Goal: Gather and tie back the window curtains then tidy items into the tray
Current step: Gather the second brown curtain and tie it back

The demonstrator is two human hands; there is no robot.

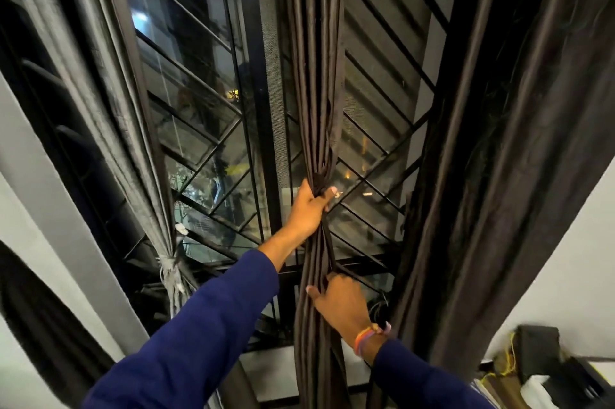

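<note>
A dark brown curtain (pixel 314 82) hangs bunched into a narrow column in front of the middle of the window. My left hand (pixel 307 208) grips the bunch where it narrows, fingers wrapped round it. Lower down, my right hand (pixel 339 300) holds the same gathered folds, thumb on the near side. A grey curtain (pixel 109 102) at the left is gathered and tied with a pale band (pixel 168 267). Another dark curtain (pixel 506 149) hangs loose at the right. No tray is in view.
The window (pixel 206 115) has a black metal grille with slanted bars and a mesh screen behind the curtains. White walls flank both sides. At the bottom right stand a black box (pixel 537 347), yellow cord and white items on a surface.
</note>
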